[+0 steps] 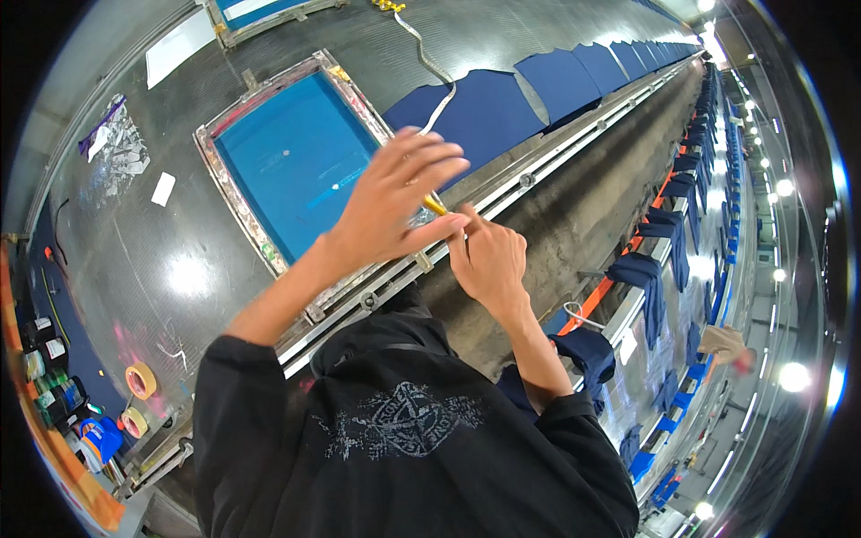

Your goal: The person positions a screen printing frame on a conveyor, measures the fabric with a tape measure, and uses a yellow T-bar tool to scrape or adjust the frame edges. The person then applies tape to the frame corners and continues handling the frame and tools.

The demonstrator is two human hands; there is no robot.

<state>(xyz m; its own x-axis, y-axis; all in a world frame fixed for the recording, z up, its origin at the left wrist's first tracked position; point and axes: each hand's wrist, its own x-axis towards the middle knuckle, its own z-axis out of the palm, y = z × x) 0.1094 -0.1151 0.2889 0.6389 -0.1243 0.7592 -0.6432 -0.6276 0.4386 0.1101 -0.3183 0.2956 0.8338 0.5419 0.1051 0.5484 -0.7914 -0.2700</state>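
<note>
Long printing table (pixel 179 269), dark and glossy, running away to the upper right. Upon it a row of navy cloth pieces (pixel 502 108) beyond the frame, and a metal rail (pixel 538 170) along the near edge. Blue-meshed screen frame (pixel 296 166) as landmark, lying flat, tilted, long side roughly along the rail. Tape rolls (pixel 139 381) well below and left of the frame, near the table end.

Left hand (pixel 395 202) over the frame's near right corner, fingers spread wide, thumb stretched toward the right hand; nothing clearly clamped in it. Right hand (pixel 489 260) just right of that corner, over the rail, fingers curled and pinching (what exactly, hard to tell). Yellow strip (pixel 436 206) between the two hands, at the corner itself, long axis slanting down toward the right hand; whether tape or tool, cannot tell. Right fingertips nearer its lower end, left thumb almost touching them.
</note>
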